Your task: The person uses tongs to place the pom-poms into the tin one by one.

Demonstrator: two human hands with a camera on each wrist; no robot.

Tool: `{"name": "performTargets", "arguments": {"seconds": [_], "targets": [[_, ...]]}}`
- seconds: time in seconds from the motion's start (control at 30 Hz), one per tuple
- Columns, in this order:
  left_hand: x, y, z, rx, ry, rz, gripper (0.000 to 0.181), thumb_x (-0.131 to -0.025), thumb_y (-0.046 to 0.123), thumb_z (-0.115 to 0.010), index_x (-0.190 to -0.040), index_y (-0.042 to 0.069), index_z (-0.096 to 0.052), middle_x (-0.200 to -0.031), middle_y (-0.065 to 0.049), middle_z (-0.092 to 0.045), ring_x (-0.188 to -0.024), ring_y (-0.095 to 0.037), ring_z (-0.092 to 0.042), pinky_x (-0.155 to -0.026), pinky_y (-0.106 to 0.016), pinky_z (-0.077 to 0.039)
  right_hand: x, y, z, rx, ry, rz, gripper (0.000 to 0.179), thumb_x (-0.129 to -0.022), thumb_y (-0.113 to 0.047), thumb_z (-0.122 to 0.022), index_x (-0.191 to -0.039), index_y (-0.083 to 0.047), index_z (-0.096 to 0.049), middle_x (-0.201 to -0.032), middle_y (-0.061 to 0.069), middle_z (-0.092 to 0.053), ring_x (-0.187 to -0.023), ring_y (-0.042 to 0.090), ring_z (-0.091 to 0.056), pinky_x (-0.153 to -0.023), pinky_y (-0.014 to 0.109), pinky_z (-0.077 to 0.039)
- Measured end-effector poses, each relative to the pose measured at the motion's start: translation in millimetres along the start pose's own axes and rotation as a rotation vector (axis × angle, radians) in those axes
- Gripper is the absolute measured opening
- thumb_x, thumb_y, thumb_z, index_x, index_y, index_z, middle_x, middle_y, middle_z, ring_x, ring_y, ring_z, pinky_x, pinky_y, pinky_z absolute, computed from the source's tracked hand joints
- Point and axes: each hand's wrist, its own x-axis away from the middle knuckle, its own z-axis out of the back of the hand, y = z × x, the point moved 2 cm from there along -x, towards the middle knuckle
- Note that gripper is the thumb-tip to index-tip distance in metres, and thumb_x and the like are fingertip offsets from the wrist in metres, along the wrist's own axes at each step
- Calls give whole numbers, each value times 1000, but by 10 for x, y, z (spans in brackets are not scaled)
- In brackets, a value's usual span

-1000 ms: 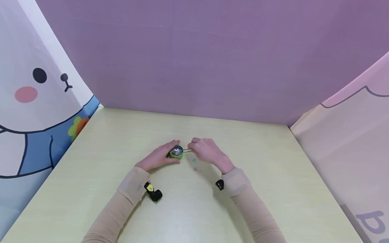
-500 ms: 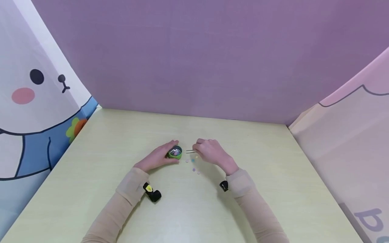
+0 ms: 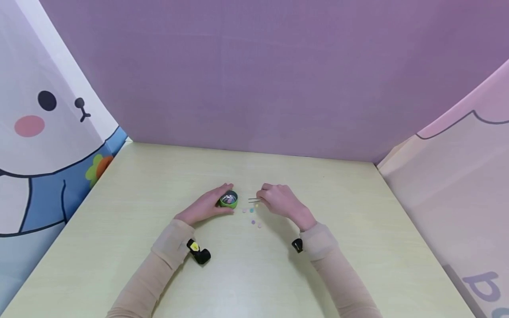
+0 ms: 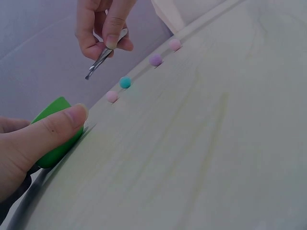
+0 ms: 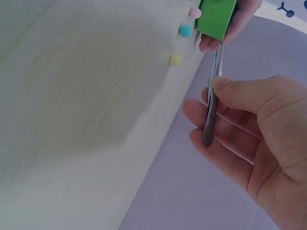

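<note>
The tweezers [image 5: 209, 125] have drawn back from the green cup [image 3: 230, 206] since a second ago, now apart on its right, pinched by the right hand [image 3: 281, 201]. The left hand [image 3: 203, 206] grips the cup's left side, thumb nearest; pom-poms [image 4: 125, 82] lie right of it.

The person over there wears long beige sleeves, the left sleeve [image 3: 147, 278] and right sleeve [image 3: 346, 278] both softly creased, each ending in a paler cuff [image 3: 175, 240]. By the left one sits a black camera [image 3: 203, 256] with a rounded end and a bright yellow patch [image 3: 194, 247]; by the right, a smaller-looking black piece [image 3: 297, 245]. The left hand [image 3: 207, 205] and right hand [image 3: 282, 202] are bare.
</note>
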Motion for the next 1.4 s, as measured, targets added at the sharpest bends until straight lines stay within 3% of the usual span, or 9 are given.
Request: {"name": "performTargets", "arguments": {"seconds": [0.53,0.9,1.4], "targets": [[9,24,8,5,1,0,90,-87,43,-74,-156,10,-29,-164,-13,-27,-152,-33,-27,-124,-50,-28,119,69,-90,-1,-53,-50,14,-97,-12,-61,-95,-14,-75,-88,1,-71,-68,13,-64,-56,27,-53],[14,29,19,5,4,-20,90,-87,45,-73,-156,9,-28,-163,-15,-28,-151,-35,-28,-123,-52,-29,188,109,-143,-2,-39,-68,11,-96,-13,-64,-93,-15,-75,-84,0,-69,-63,12,-58,-52,28,-51],[18,16,-1,12,-1,7,91,-87,46,-74,-157,11,-28,-164,-12,-26,-152,-32,-27,-124,-50,-28,211,148,-173,7,-23,-66,10,-94,-12,-65,-91,-16,-74,-81,0,-67,-60,13,-57,-50,28,-48]]}}
